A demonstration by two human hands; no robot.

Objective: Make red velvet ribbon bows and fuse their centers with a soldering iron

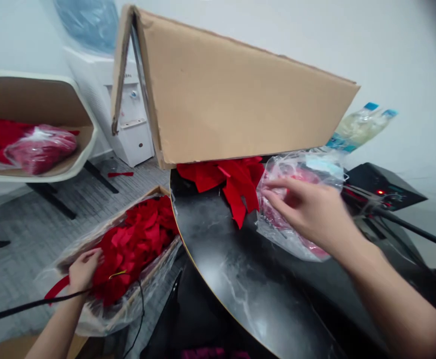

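My left hand [85,271] is low over an open box [143,294] lined with clear plastic and heaped with red fabric pieces [139,234]. Its fingers are curled against the red fabric, and a red strip [58,288] sticks out past the wrist. On the right, my right hand [311,212] is over a clear plastic bag [296,244] with pinkish-red contents on the black table. Thumb and forefinger come together at the bag's left side; whatever is between them is too small to make out. More red fabric pieces [240,187] lie just left of this bag.
A folded cardboard sheet [248,94] stands on the black marbled table [233,289]. Behind right are bottles [363,127] and a black device [386,187] with a red light. A chair [72,164] holds bagged red pieces, near a water dispenser [135,144]. A black cord [23,310] crosses my left wrist.
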